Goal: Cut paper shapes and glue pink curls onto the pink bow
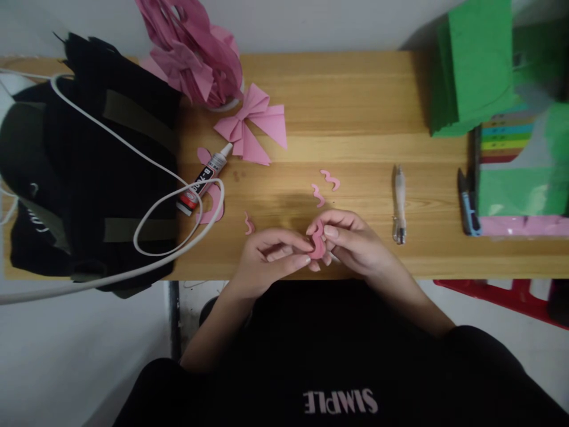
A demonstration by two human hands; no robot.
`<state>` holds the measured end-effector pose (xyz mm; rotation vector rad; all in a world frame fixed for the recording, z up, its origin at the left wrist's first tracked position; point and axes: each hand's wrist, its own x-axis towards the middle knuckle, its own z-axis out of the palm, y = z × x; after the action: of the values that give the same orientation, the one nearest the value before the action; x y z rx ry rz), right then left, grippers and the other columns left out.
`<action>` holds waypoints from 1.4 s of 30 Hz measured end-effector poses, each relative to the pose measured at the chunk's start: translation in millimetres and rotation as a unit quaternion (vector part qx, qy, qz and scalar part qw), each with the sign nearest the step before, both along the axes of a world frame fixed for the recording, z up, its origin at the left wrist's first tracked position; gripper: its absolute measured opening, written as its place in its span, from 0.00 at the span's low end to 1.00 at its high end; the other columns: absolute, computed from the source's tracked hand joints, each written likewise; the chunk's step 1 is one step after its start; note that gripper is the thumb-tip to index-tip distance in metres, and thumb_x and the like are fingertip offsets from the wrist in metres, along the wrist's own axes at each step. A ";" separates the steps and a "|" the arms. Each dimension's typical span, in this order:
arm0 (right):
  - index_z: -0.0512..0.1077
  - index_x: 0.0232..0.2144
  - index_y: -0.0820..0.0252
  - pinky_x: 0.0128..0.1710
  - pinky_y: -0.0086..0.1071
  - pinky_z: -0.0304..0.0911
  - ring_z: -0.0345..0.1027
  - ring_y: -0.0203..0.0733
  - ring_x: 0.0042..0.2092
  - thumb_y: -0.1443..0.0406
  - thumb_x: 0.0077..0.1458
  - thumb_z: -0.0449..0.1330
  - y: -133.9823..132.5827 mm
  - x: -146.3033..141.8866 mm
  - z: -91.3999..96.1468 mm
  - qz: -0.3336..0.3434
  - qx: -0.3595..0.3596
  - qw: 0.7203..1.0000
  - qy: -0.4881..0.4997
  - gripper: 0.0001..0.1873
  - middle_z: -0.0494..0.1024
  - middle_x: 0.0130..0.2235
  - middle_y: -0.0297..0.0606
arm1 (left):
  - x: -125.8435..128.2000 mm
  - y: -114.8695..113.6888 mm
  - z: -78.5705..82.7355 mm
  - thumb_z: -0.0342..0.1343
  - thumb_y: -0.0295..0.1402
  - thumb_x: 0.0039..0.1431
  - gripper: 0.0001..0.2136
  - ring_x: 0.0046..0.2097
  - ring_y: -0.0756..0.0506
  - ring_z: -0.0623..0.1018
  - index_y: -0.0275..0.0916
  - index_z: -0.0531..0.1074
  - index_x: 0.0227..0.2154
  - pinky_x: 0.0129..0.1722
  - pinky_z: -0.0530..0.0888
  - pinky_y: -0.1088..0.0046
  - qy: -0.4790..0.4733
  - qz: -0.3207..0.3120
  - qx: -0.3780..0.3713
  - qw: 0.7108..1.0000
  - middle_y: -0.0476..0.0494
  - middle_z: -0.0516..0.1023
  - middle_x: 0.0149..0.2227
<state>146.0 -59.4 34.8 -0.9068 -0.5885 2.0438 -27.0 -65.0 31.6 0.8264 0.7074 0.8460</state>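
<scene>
Between both hands, just above the table's front edge, is a wavy pink paper cutout (317, 243). My left hand (276, 258) pinches its lower left side between thumb and fingertips. From the other side, my right hand (349, 240) grips its upper right part with thumb and forefinger. Beyond the hands lie two thin curly pink strips, one (329, 179) a little farther off than the other (317, 195). Another curly pink strip (249, 223) rests by my left wrist. A glue tube (205, 178) labelled B-7000 lies to the left, across some pink paper pieces (216, 204).
A folded pink paper bow (253, 126) lies beside a container of pink paper (200, 65). A black bag (89, 172) with a looping white cable (120, 141) fills the left. On the right are a pen (399, 204), a blue-black cutter (468, 204) and green paper stacks (480, 65).
</scene>
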 end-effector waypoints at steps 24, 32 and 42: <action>0.77 0.34 0.58 0.29 0.35 0.63 0.71 0.40 0.27 0.57 0.53 0.66 20.0 30.0 -14.9 -0.146 0.150 0.776 -0.594 0.11 0.80 0.28 0.36 | 1.9 0.2 -15.5 0.67 0.35 0.54 0.08 0.26 0.48 0.82 0.36 0.76 0.31 0.29 0.76 0.73 0.049 -0.017 -0.134 0.990 0.42 0.84 0.30; 0.70 0.23 0.56 0.27 0.36 0.56 0.66 0.40 0.24 0.61 0.51 0.65 41.1 25.0 -7.8 -0.066 0.138 0.710 -0.687 0.09 0.75 0.22 0.35 | 3.7 3.0 -14.2 0.68 0.39 0.51 0.11 0.26 0.48 0.82 0.37 0.75 0.29 0.30 0.76 0.72 0.052 0.020 -0.112 0.992 0.44 0.85 0.30; 0.71 0.22 0.56 0.25 0.34 0.57 0.64 0.37 0.24 0.62 0.50 0.63 37.4 31.9 -11.4 -0.083 0.139 0.786 -0.596 0.08 0.75 0.23 0.34 | 5.8 5.2 -14.2 0.68 0.39 0.51 0.11 0.27 0.48 0.82 0.38 0.75 0.30 0.30 0.78 0.70 0.038 0.050 -0.090 0.994 0.45 0.84 0.31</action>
<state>177.9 -22.0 23.4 -1.9368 -1.3474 0.9491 -21.1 -59.9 17.5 0.6689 0.8857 0.8306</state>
